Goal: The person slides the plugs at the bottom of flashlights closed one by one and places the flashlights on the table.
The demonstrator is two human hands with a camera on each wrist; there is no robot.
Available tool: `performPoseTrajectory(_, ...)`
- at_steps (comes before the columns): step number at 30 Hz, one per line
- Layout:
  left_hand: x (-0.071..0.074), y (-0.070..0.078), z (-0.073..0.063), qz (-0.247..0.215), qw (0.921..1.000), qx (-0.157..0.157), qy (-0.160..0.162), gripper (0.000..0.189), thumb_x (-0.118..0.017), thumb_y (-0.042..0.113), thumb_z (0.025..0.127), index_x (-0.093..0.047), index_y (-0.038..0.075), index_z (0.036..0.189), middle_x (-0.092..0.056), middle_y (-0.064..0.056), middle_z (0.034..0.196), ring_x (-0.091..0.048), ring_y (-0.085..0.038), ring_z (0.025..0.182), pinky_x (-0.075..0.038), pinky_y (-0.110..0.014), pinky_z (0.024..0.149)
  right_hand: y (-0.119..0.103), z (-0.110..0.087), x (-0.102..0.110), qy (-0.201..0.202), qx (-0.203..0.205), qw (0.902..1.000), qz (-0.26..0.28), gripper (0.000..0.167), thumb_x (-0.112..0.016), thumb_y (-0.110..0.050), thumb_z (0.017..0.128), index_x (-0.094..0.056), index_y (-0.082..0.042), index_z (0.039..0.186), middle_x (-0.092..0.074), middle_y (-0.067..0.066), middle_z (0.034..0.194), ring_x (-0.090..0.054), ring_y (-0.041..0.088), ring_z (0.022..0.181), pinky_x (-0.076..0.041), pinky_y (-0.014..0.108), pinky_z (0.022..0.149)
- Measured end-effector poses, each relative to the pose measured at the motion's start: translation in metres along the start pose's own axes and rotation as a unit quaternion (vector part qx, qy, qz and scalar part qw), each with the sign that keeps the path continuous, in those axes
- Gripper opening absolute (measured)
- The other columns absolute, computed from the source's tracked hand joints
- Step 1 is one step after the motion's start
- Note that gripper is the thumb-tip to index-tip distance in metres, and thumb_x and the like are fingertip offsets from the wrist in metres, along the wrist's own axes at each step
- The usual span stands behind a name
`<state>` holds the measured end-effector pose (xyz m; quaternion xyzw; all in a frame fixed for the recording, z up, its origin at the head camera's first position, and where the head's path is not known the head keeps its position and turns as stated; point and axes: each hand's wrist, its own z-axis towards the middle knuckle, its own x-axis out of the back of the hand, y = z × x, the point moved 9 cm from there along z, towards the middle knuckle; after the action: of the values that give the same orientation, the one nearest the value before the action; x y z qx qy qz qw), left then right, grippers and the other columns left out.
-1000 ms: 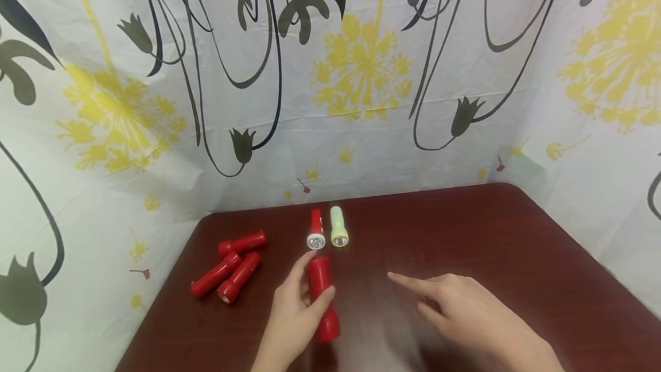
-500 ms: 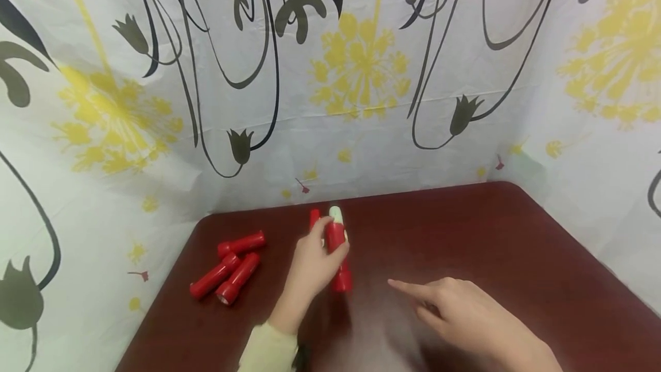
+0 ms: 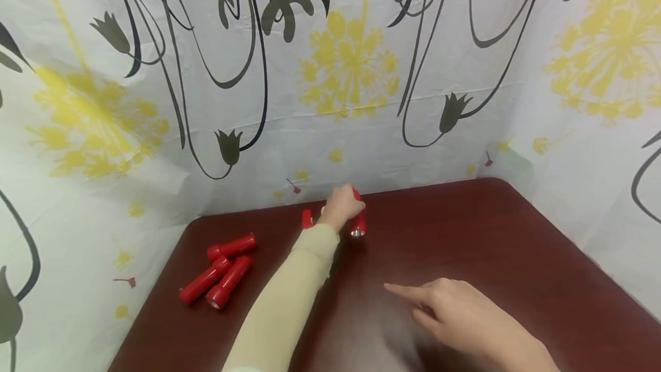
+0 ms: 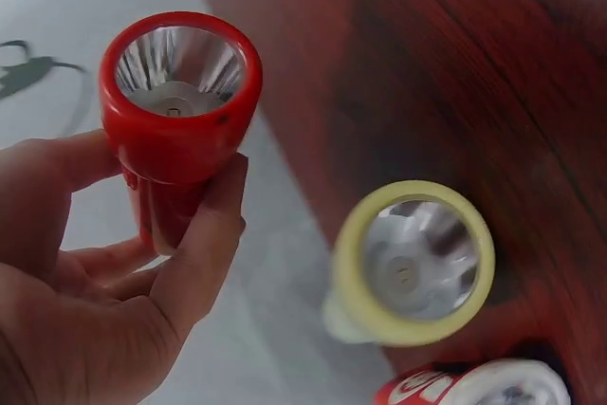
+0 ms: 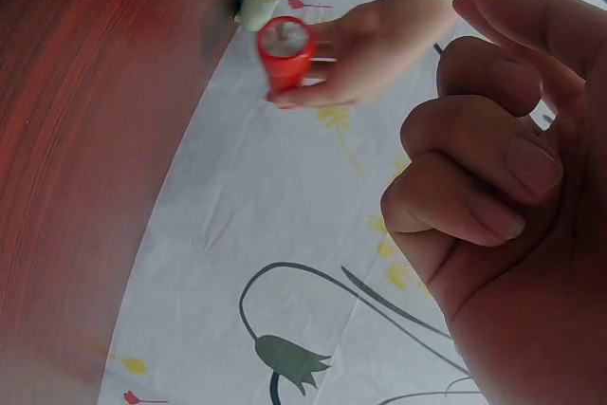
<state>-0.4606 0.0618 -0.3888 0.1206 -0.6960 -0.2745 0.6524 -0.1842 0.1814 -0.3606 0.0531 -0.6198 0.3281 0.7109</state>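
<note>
Near the far edge of the table, my left hand [image 3: 342, 206] grips a red flashlight [image 4: 180, 144] by its body, thumb on one side and fingers on the other. Its lens end faces back toward me. Beside it in the left wrist view are a pale yellow flashlight [image 4: 406, 267] and a red flashlight with a white head [image 4: 512, 388]. In the head view my left hand and sleeve mostly hide these two. My right hand [image 3: 465, 314] is at the front right, index finger extended, the other fingers loosely curled, holding nothing.
Several things lie on the dark red-brown table [image 3: 434, 228]; at its left is a loose group of red flashlights [image 3: 229, 283]. A white patterned cloth [image 3: 289, 96] hangs behind and around the table. My left sleeve [image 3: 289, 297] crosses the middle.
My left hand has carried the red flashlight away from me and slightly right, to the far edge, and has turned it so its lens faces me. The right hand stays nearly still.
</note>
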Motion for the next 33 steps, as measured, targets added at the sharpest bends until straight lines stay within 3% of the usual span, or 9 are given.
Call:
performPoseTrajectory(3, -0.026, -0.019, 0.033, 0.021, 0.9995, -0.004, -0.022, 0.027, -0.068, 0.014, 0.093, -0.054, 0.011, 0.071, -0.049, -0.002, 0.064, -0.048, -0.017, 0.057, -0.050, -0.034, 0.057, 0.001, -0.002, 0.000, 0.004, 0.003, 1.0000, -0.002, 0.061, -0.065, -0.007, 0.094, -0.065, -0.042, 0.144, -0.026, -0.025, 0.063, -0.023, -0.006, 0.057, -0.035, 0.017, 0.056)
performPoseTrajectory(6, -0.048, -0.034, 0.063, 0.056, 0.9979, -0.024, -0.022, 0.023, -0.066, 0.012, 0.089, -0.055, 0.012, 0.069, -0.051, -0.003, 0.063, -0.048, -0.021, 0.058, -0.048, -0.037, 0.056, 0.000, -0.002, 0.002, 0.010, 0.007, 0.9999, -0.005, 0.061, -0.066, -0.007, 0.094, -0.065, -0.042, 0.143, -0.030, -0.027, 0.064, -0.024, -0.006, 0.057, -0.035, 0.016, 0.055)
performPoseTrajectory(10, -0.060, -0.040, 0.074, 0.108, 0.9934, -0.030, -0.026, 0.010, -0.065, 0.014, 0.087, -0.063, 0.011, 0.078, -0.062, -0.006, 0.074, -0.056, -0.024, 0.069, -0.052, -0.039, 0.062, 0.001, -0.003, 0.002, 0.008, 0.005, 1.0000, -0.002, 0.058, -0.066, -0.008, 0.095, -0.066, -0.040, 0.143, -0.034, -0.027, 0.065, -0.027, -0.007, 0.058, -0.036, 0.017, 0.056)
performPoseTrajectory(15, -0.072, -0.051, 0.090, 0.146, 0.9884, -0.025, -0.036, 0.022, -0.066, 0.019, 0.085, -0.059, 0.018, 0.064, -0.060, 0.001, 0.069, -0.058, -0.023, 0.070, -0.053, -0.038, 0.064, 0.003, -0.005, 0.000, 0.000, -0.004, 1.0000, 0.004, 0.056, -0.065, -0.009, 0.097, -0.066, -0.041, 0.143, -0.031, -0.027, 0.063, -0.027, -0.007, 0.057, -0.037, 0.017, 0.057)
performPoseTrajectory(19, -0.063, -0.036, 0.073, 0.162, 0.9848, -0.014, -0.061, 0.021, -0.065, 0.016, 0.089, -0.063, 0.013, 0.069, -0.067, -0.005, 0.078, -0.061, -0.026, 0.079, -0.056, -0.039, 0.071, 0.003, -0.007, 0.002, 0.006, -0.007, 1.0000, -0.001, 0.056, -0.065, -0.009, 0.096, -0.066, -0.042, 0.142, -0.031, -0.028, 0.063, -0.028, -0.007, 0.057, -0.037, 0.016, 0.057)
performPoseTrajectory(24, -0.067, -0.042, 0.084, 0.162, 0.9852, -0.023, -0.051, 0.020, -0.065, 0.016, 0.089, -0.062, 0.015, 0.070, -0.066, -0.005, 0.078, -0.059, -0.025, 0.071, -0.052, -0.038, 0.063, -0.001, -0.004, 0.003, 0.010, 0.000, 1.0000, -0.001, 0.057, -0.066, -0.009, 0.096, -0.067, -0.043, 0.141, -0.033, -0.028, 0.063, -0.029, -0.006, 0.057, -0.038, 0.016, 0.058)
performPoseTrajectory(26, -0.060, -0.039, 0.076, 0.156, 0.9864, -0.021, -0.049, 0.022, -0.064, 0.016, 0.090, -0.060, 0.016, 0.069, -0.063, -0.004, 0.076, -0.057, -0.024, 0.069, -0.051, -0.037, 0.060, 0.000, -0.003, 0.002, 0.003, -0.002, 1.0000, 0.004, 0.056, -0.066, -0.009, 0.096, -0.066, -0.043, 0.142, -0.032, -0.027, 0.062, -0.028, -0.006, 0.056, -0.038, 0.016, 0.057)
performPoseTrajectory(31, -0.007, -0.004, 0.023, 0.116, 0.9913, -0.017, -0.061, 0.024, -0.060, 0.016, 0.098, -0.061, 0.010, 0.075, -0.059, -0.005, 0.076, -0.054, -0.019, 0.065, -0.050, -0.032, 0.060, 0.004, -0.001, 0.008, 0.002, 0.002, 1.0000, -0.008, 0.055, -0.065, -0.009, 0.096, -0.067, -0.039, 0.142, -0.039, -0.029, 0.063, -0.034, -0.006, 0.060, -0.040, 0.018, 0.062)
performPoseTrajectory(33, 0.015, 0.008, 0.009, 0.111, 0.9922, -0.033, -0.045, 0.024, -0.060, 0.018, 0.101, -0.063, 0.009, 0.079, -0.059, -0.005, 0.077, -0.053, -0.018, 0.063, -0.049, -0.031, 0.059, 0.008, 0.002, 0.011, 0.009, 0.003, 0.9998, -0.017, 0.055, -0.065, -0.008, 0.096, -0.067, -0.037, 0.142, -0.044, -0.029, 0.065, -0.037, -0.006, 0.063, -0.041, 0.019, 0.065)
